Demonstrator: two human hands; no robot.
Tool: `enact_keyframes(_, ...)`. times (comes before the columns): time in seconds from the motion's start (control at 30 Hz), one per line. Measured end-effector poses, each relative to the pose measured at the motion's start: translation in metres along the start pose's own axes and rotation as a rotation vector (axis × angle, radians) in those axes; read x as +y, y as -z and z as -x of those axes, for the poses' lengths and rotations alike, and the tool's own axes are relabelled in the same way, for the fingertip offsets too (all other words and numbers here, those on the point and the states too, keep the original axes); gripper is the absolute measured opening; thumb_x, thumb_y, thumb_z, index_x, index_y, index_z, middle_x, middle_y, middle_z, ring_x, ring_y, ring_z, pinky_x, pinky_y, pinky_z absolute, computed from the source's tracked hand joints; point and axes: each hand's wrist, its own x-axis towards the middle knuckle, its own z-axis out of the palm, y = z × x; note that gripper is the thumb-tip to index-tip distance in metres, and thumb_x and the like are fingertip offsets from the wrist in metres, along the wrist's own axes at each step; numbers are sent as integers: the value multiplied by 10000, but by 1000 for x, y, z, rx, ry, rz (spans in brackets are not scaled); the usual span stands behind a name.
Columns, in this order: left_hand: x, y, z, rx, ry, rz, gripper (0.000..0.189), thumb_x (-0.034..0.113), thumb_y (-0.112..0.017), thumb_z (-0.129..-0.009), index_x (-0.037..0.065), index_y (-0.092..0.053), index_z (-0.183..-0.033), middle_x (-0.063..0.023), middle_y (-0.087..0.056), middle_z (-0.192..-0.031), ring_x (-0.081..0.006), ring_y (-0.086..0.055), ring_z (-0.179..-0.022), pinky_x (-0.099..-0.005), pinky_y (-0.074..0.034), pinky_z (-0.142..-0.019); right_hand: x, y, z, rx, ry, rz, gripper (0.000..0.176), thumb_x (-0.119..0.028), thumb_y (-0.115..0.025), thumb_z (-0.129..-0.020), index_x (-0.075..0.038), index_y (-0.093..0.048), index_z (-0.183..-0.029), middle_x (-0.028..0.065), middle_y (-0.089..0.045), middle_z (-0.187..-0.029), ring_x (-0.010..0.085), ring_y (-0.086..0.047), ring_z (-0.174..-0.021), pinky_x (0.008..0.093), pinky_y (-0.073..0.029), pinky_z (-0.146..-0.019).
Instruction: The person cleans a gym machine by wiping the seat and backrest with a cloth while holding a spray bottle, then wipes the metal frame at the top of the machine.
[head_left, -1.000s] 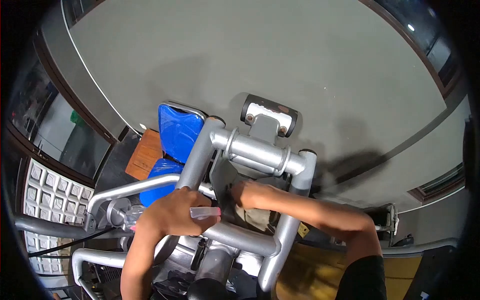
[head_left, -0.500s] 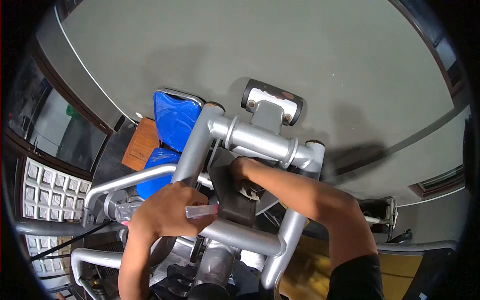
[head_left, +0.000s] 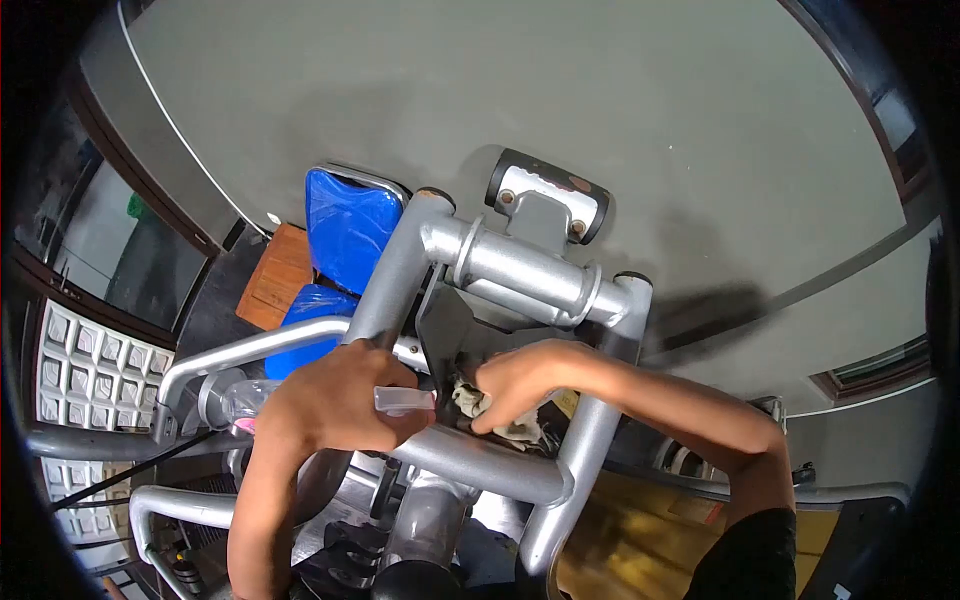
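Observation:
My left hand [head_left: 335,405] is closed around a clear plastic bottle [head_left: 250,400] with pink parts, and a clear piece of it sticks out past my fingers on the right. This hand rests over the left side of a silver metal frame [head_left: 480,462], near its lower crossbar. My right hand [head_left: 520,380] grips a crumpled, pale greyish cloth [head_left: 520,432] inside the frame. The cloth lies against a dark grey plate [head_left: 445,325] just above the crossbar. My fingertips are partly hidden in its folds.
A silver-and-black cylindrical part [head_left: 548,195] sits beyond the frame's upper bar, near the grey wall [head_left: 600,80]. Behind, at the left, are a blue chair [head_left: 350,225] and a wooden box-like piece [head_left: 275,275]. Bent silver handles [head_left: 255,350] extend left.
My right hand has moved down and towards me along the dark plate, bringing the cloth close to the lower crossbar. My left hand keeps its hold on the bottle, shifted only slightly.

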Motion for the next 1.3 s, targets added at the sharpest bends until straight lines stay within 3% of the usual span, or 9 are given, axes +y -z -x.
enact_keyframes(0.03,0,1,0,-6,-10,-8,311,353,-685,-756,69,-755,-862,-178,-704,-842,-340,-675,-822,-391,-522,-804,-1,4,0,-24,-34,-40,577,-411,-549,-826,108,-649,-1056,273,-657,-1081,344,-649,-1031,428,-501,-873)
enact_keyframes(0.27,-4,2,-1,1,-15,47,313,361,-676,-765,86,-760,-887,-185,-694,-766,-351,-674,-785,-396,-524,-787,34,-1,-64,235,-53,-30,455,-360,-559,-821,6,-696,-1053,241,-667,-1083,344,-666,-989,448,-514,-838)
enact_keyframes(0.6,-7,1,-2,-79,61,32,406,438,-681,-758,94,-759,-960,-216,-685,-983,-364,-638,-978,-401,-492,-908,99,-33,-148,671,-159,-204,366,-371,-540,-875,-67,-725,-963,213,-681,-1011,351,-665,-909,421,-535,-793)
enact_keyframes(0.67,-12,-1,-2,-53,63,13,412,447,-680,-758,97,-761,-959,-215,-681,-996,-362,-631,-997,-401,-487,-917,96,-30,-143,653,-241,-303,333,-319,-549,-882,-71,-700,-1045,224,-670,-1030,368,-646,-923,420,-527,-811)
enact_keyframes(0.73,-19,-6,-5,3,-9,23,394,436,-690,-755,106,-764,-956,-212,-682,-987,-358,-627,-1006,-400,-488,-915,108,-30,-146,647,126,-309,327,-265,-558,-879,-39,-674,-1084,228,-667,-1037,363,-643,-964,421,-506,-851)
enact_keyframes(1.0,-11,8,-1,-52,80,97,388,423,-713,-745,116,-761,-978,-198,-669,-1013,-357,-609,-1041,-398,-473,-929,13,-13,-33,563,-37,-701,467,-151,-557,-804,116,-512,-1185,287,-625,-1057,355,-620,-999,417,-460,-866)
enact_keyframes(1.03,-10,9,-1,-77,100,101,393,429,-712,-747,116,-760,-980,-198,-666,-1017,-357,-605,-1049,-397,-469,-932,13,-15,-37,523,-35,-722,488,-118,-536,-870,32,-448,-1325,186,-596,-1167,231,-549,-1079,334,-421,-929)
enact_keyframes(1.13,-10,9,0,-55,57,87,391,432,-710,-748,118,-762,-975,-203,-667,-1013,-355,-623,-1016,-401,-485,-905,27,-29,-61,614,78,-970,488,-125,-535,-871,27,-452,-1328,187,-561,-1247,233,-517,-1143,332,-391,-975)
enact_keyframes(1.3,-9,12,-2,-93,119,126,403,436,-703,-748,119,-759,-992,-199,-668,-1010,-348,-633,-999,-396,-494,-897,64,-30,-120,776,-30,-1269,243,-156,-496,-942,-60,-542,-1161,-17,-495,-776,78,-416,-659,242,-368,-587)
